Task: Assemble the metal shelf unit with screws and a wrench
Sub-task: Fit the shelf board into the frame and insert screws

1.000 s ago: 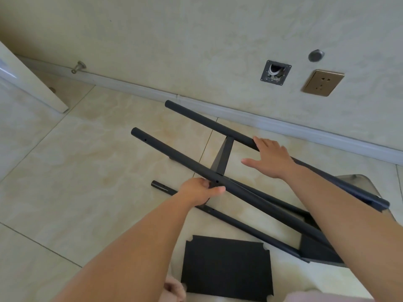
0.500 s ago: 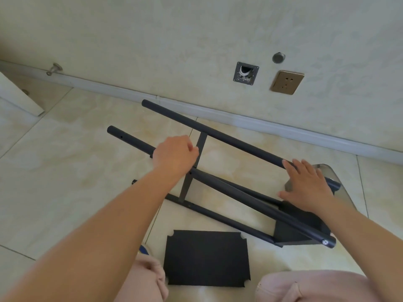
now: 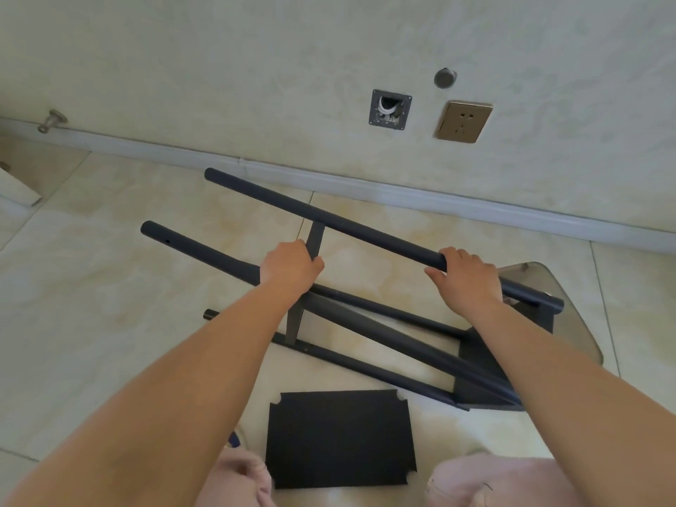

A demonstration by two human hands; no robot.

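Observation:
A half-built black metal shelf frame [image 3: 365, 232] lies on its side on the tiled floor, its round posts running from upper left to lower right. My left hand [image 3: 290, 267] grips the nearer upper post [image 3: 197, 247] beside a flat crossbar [image 3: 314, 236]. My right hand [image 3: 466, 278] curls its fingers over the far upper post. A loose black shelf panel [image 3: 338, 439] with notched corners lies flat in front of my knees. No screws or wrench are visible.
The wall [image 3: 256, 67] with its baseboard runs close behind the frame, carrying an open socket box [image 3: 389, 109] and a brass outlet [image 3: 462, 121]. A grey rounded plate [image 3: 570, 323] lies under the frame's right end. A door corner [image 3: 14, 186] and door stop [image 3: 51, 120] sit far left.
My right hand rose from the frame's lower right end and took hold of the far upper post. My left hand stays on the near post. The view has tilted slightly.

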